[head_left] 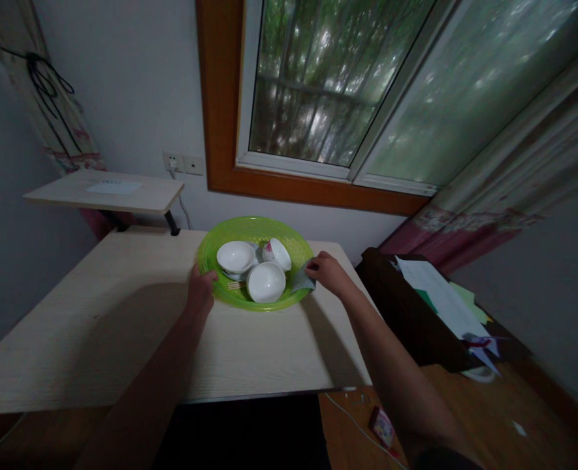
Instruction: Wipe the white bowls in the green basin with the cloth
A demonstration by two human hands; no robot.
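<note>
A round green plastic tray (252, 225) rests on the light wooden desk. My left hand (201, 287) grips its left rim, thumb over the edge. On the tray sit three white bowls: one at the left (236, 256), one at the front (266, 282), and a flower-patterned one tilted at the back right (277, 254). Light wooden chopsticks (236, 285) lie beside the front bowl, partly hidden. At the right rim, my right hand (324, 269) pinches a grey cloth (303, 279) that lies over the tray's edge. More grey material shows between the bowls.
The desk (249, 352) has a small raised shelf (107, 189) at its back left with a white paper on it. A window (328, 85) and wall sockets (183, 163) are behind. Right of the desk, a dark brown box (411, 307) carries papers. A white cable runs across the floor.
</note>
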